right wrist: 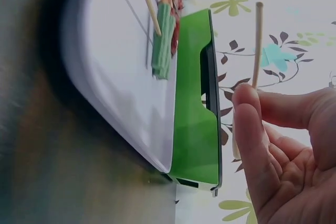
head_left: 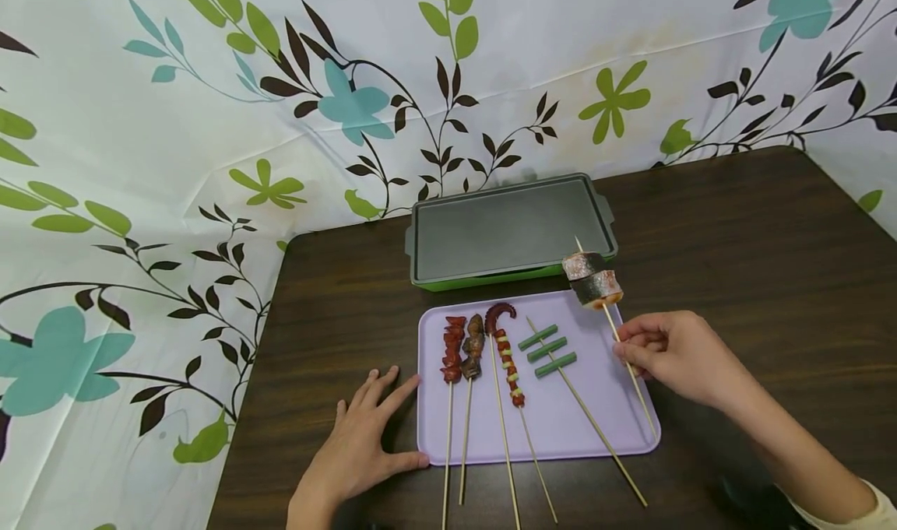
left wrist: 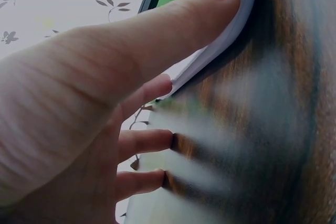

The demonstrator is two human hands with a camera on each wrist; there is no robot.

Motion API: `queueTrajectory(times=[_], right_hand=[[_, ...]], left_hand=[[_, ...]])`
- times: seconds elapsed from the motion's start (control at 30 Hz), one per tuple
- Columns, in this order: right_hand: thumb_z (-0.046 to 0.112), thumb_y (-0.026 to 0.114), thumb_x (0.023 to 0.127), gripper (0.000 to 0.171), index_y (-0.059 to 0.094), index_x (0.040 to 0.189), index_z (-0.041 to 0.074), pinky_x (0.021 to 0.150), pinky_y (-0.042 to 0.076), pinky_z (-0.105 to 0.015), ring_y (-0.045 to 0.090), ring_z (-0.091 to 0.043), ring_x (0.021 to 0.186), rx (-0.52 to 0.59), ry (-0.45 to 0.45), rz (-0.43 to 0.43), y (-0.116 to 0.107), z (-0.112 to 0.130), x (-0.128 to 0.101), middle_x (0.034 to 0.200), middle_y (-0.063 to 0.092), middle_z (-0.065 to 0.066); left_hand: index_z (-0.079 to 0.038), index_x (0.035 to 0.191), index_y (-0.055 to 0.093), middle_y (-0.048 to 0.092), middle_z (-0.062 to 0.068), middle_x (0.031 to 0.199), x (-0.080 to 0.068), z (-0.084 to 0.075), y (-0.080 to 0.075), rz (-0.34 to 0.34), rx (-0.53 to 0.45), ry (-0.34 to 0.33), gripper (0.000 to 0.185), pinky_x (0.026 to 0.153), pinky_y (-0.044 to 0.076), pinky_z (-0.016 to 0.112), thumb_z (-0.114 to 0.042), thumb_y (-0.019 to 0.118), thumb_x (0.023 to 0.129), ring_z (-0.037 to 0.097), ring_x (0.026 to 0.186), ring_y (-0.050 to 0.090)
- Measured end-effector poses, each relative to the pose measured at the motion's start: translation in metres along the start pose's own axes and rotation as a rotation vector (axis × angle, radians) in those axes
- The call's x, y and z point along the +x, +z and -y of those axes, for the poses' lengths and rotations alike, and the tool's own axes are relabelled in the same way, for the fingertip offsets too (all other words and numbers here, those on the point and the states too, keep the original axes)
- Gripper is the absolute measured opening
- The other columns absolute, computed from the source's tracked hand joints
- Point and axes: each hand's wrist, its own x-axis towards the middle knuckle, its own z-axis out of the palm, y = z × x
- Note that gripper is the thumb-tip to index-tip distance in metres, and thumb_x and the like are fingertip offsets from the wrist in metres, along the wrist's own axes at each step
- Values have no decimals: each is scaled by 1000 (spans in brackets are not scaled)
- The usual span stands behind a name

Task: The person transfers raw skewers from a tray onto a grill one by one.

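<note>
Flat on the worktop [head_left: 736,226], my left hand [head_left: 360,436] lay with fingers spread, touching the purple tray's [head_left: 561,429] left edge. At that tray's right edge, my right hand [head_left: 669,355] pinched the fish skewer [head_left: 594,279], its grip clamped on the stick, fish raised over the far right corner.

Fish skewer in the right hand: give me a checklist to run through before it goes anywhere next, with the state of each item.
1. Grip: right hand pinches the stick of the fish skewer below the two fish pieces. Ok.
2. Fish pieces seated on the stick: both sit near the tip, tip showing above. Ok.
3. Tray steadied: left hand lies flat, fingers against the left edge of the lilac tray. Ok.
4. Grill plate surface bare. Ok.
5. Grill plate heat: cannot tell.
6. Other skewers clear: green onion skewer lies close beside the held stick. Not ok.
</note>
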Motion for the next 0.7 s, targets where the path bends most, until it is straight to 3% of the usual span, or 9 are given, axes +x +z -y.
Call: queueTrajectory(times=[0.33,0.7], right_hand=[[7,71,89,21,68,98,-11,56,57,-31,65,-19,57,53,30,-61,-12,4,44,74,69,-12],[6,65,94,27,63,109,-17,60,59,-36,68,-16,61,119,92,-16,-28,6,91,81,71,-15]], left_hand=[[-44,150,37,30,4,158,1,0,-1,3,-27,0,99,93,18,83,-76,73,63,39,146,18],[-45,150,36,29,3,158,0,0,-1,14,-41,-17,99,94,16,83,-75,74,63,38,146,16]])
